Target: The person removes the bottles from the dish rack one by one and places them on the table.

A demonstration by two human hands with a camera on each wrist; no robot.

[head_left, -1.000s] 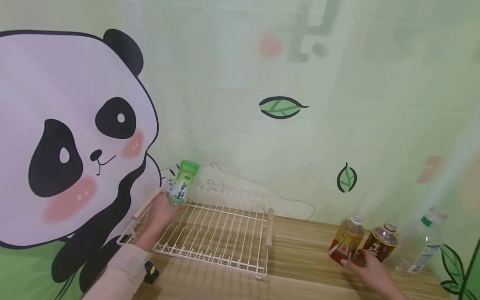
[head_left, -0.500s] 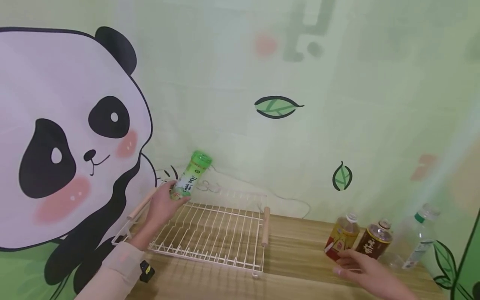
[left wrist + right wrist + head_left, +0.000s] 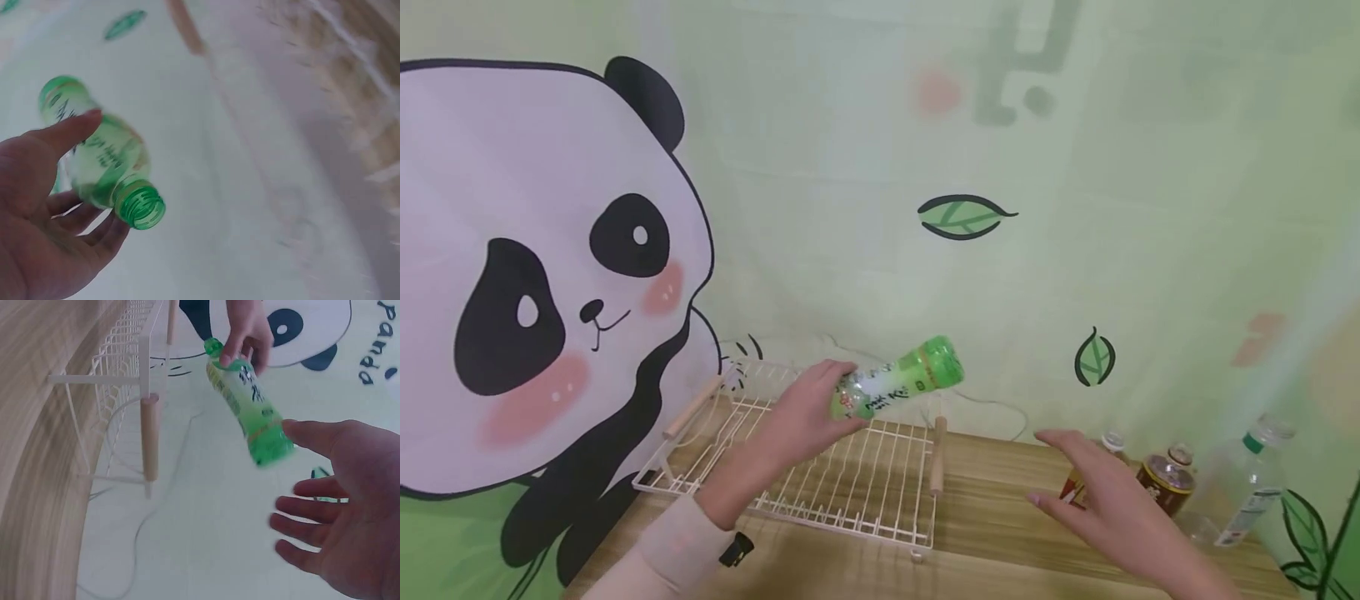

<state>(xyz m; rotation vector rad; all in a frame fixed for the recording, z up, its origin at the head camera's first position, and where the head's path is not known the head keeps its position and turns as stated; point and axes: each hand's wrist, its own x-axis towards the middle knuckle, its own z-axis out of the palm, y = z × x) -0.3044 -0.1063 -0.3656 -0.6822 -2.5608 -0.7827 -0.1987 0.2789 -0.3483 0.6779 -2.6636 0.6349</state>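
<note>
In the head view my left hand (image 3: 805,408) grips a green plastic bottle (image 3: 895,379) above the white wire rack (image 3: 850,508). The bottle lies tilted, its base toward the right and up. Its threaded neck (image 3: 140,205) is uncapped and sits at the palm side in the left wrist view. Thumb and fingers are curled round the bottle's neck end. My right hand (image 3: 1108,508) is raised with spread fingers and holds nothing. In the right wrist view the bottle's base lies close to the right thumb; whether they touch I cannot tell.
At the right of the wooden table (image 3: 992,533) stand a bottle with a red and yellow label (image 3: 1072,487), partly hidden, a brown-labelled bottle (image 3: 1167,482) and a clear bottle (image 3: 1255,483). The rack has wooden handles (image 3: 938,457). A printed panda cloth (image 3: 850,208) hangs behind.
My left hand has carried the green bottle rightward across the rack and tipped it from near upright toward level. My right hand has left the bottles at the right and risen, its fingers spreading.
</note>
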